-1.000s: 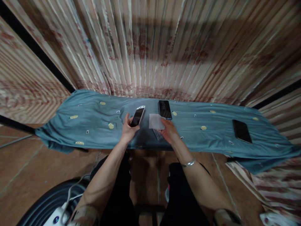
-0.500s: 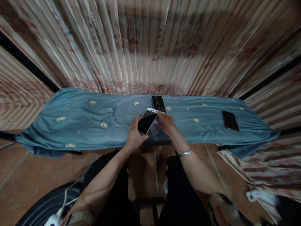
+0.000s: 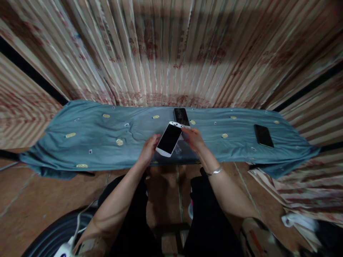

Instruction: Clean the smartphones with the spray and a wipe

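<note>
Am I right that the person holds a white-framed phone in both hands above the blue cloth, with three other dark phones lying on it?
Not quite: the head view shows two other dark phones on the blue cloth, not three: one just beyond the white-framed phone, one far right. The left hand and right hand do hold it.

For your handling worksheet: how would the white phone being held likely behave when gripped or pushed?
The white phone looks stiff and flat, so unlikely to roll. Its glossy dark screen suggests slipperiness and fragility. The left hand and right hand both support it, probably wisely.
</note>
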`<state>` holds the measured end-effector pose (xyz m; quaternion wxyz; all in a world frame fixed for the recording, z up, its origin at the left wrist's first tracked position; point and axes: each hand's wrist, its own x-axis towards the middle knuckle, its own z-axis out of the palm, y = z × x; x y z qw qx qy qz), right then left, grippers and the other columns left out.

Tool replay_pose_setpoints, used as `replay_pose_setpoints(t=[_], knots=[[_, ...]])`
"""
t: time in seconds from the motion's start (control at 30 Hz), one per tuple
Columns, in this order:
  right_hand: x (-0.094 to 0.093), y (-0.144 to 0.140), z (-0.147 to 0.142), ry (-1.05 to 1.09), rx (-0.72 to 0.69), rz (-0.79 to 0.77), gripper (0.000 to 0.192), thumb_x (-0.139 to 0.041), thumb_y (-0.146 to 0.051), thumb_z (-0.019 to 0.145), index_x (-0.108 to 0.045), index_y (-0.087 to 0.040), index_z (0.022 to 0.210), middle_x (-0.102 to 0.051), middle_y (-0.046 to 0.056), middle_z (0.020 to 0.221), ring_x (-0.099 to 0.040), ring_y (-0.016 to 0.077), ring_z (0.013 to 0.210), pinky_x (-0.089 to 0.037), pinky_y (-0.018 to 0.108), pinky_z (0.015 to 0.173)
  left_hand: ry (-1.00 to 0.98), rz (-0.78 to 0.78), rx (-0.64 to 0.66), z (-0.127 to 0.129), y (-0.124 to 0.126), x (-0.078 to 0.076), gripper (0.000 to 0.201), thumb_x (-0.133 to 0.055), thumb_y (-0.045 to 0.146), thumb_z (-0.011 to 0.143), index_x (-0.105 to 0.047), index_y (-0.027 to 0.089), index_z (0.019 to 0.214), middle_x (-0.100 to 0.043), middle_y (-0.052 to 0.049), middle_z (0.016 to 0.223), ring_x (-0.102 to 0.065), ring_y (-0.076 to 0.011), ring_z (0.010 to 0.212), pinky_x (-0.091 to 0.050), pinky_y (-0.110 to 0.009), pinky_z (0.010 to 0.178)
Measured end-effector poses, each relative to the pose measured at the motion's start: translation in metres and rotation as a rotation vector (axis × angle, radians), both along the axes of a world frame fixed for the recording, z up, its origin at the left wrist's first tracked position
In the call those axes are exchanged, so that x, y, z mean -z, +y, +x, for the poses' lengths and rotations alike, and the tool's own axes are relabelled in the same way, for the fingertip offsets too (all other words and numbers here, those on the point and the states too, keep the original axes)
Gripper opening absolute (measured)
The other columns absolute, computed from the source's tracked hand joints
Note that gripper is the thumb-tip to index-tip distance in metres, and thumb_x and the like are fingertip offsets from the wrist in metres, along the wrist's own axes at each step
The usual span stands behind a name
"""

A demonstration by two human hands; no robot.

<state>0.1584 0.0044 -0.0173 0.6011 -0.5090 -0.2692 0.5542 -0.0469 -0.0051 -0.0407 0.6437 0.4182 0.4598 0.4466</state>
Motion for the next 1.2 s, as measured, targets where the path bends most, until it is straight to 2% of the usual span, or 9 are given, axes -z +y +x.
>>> replay_pose_setpoints(t=[0.1, 0.2, 0.27, 0.4, 0.53, 0.67, 0.83, 1.0, 1.2], knots=[[-0.005, -0.005, 0.001, 0.008, -0.046, -0.015, 0.008, -0.074, -0.019, 0.083, -0.077, -0.026, 0.080, -0.080, 0.001, 0.077, -0.076, 0.0230, 0.074, -0.065, 0.038, 0.076, -0.166, -0.244, 0.134, 0.003, -0.005, -0.005, 0.063, -0.049, 0.066, 0.095, -0.074, 0.010, 0.110, -0.079, -0.017, 0.101, -0.075, -0.0327, 0.100, -0.059, -0.041, 0.080], [-0.009, -0.008, 0.001, -0.011, -0.063, -0.037, 0.008, -0.073, -0.021, 0.084, -0.077, -0.026, 0.078, -0.079, 0.001, 0.075, -0.074, 0.0230, 0.071, -0.064, 0.038, 0.071, -0.368, -0.402, 0.318, 0.010, -0.016, -0.010, 0.073, -0.035, 0.070, 0.099, -0.073, 0.010, 0.116, -0.080, -0.020, 0.103, -0.077, -0.0320, 0.097, -0.060, -0.045, 0.085], [-0.010, -0.008, 0.000, -0.037, -0.062, -0.019, 0.007, -0.074, -0.022, 0.082, -0.077, -0.026, 0.077, -0.078, 0.000, 0.074, -0.072, 0.0218, 0.070, -0.062, 0.035, 0.067, -0.471, -0.449, 0.363, 0.013, -0.020, -0.012, 0.077, -0.029, 0.069, 0.101, -0.072, 0.007, 0.119, -0.079, -0.022, 0.107, -0.078, -0.0311, 0.098, -0.060, -0.044, 0.087], [-0.006, -0.007, 0.000, -0.155, -0.011, 0.066, 0.006, -0.072, -0.024, 0.082, -0.077, -0.026, 0.078, -0.077, -0.001, 0.074, -0.071, 0.0202, 0.074, -0.059, 0.031, 0.070, -0.524, -0.438, 0.340, 0.016, -0.021, -0.012, 0.068, -0.034, 0.060, 0.103, -0.069, 0.007, 0.128, -0.079, -0.022, 0.109, -0.077, -0.0276, 0.093, -0.060, -0.040, 0.083], [0.003, -0.004, -0.002, -0.324, 0.048, 0.140, 0.007, -0.073, -0.025, 0.082, -0.077, -0.023, 0.076, -0.074, -0.003, 0.072, -0.072, 0.0228, 0.087, -0.057, 0.033, 0.086, -0.464, -0.398, 0.274, 0.021, -0.020, -0.010, 0.062, -0.035, 0.055, 0.105, -0.067, 0.009, 0.132, -0.080, -0.018, 0.104, -0.077, -0.0255, 0.085, -0.060, -0.037, 0.075], [0.018, -0.004, -0.010, -0.556, 0.112, 0.265, 0.025, -0.071, -0.031, 0.084, -0.080, -0.028, 0.107, -0.081, 0.003, 0.110, -0.070, 0.0294, 0.119, -0.048, 0.043, 0.113, -0.398, -0.367, 0.207, 0.026, -0.022, -0.007, 0.059, -0.037, 0.054, 0.105, -0.068, 0.011, 0.130, -0.080, -0.017, 0.103, -0.077, -0.0263, 0.085, -0.060, -0.037, 0.071], [0.033, -0.008, -0.021, -0.746, 0.032, 0.344, 0.051, -0.057, -0.043, 0.096, -0.064, -0.025, 0.142, -0.061, 0.008, 0.154, -0.049, 0.0272, 0.150, -0.030, 0.047, 0.130, -0.391, -0.364, 0.159, 0.028, -0.025, -0.008, 0.043, -0.045, 0.047, 0.104, -0.073, 0.016, 0.114, -0.079, -0.010, 0.094, -0.076, -0.0234, 0.082, -0.062, -0.037, 0.074], [0.037, -0.010, -0.028, -0.833, -0.039, 0.391, 0.058, -0.047, -0.048, 0.101, -0.052, -0.026, 0.155, -0.045, 0.004, 0.167, -0.030, 0.0233, 0.161, -0.019, 0.047, 0.135, -0.413, -0.353, 0.140, 0.030, -0.025, -0.003, 0.030, -0.059, 0.044, 0.098, -0.074, 0.022, 0.111, -0.077, -0.004, 0.090, -0.073, -0.0215, 0.082, -0.062, -0.042, 0.085], [0.035, -0.013, -0.031, -0.909, -0.069, 0.409, 0.060, -0.040, -0.048, 0.104, -0.047, -0.024, 0.159, -0.040, 0.006, 0.171, -0.028, 0.0225, 0.162, -0.016, 0.046, 0.136, -0.427, -0.367, 0.140, 0.032, -0.026, -0.003, 0.029, -0.059, 0.044, 0.099, -0.075, 0.022, 0.105, -0.076, -0.004, 0.090, -0.072, -0.0235, 0.088, -0.060, -0.044, 0.089]])
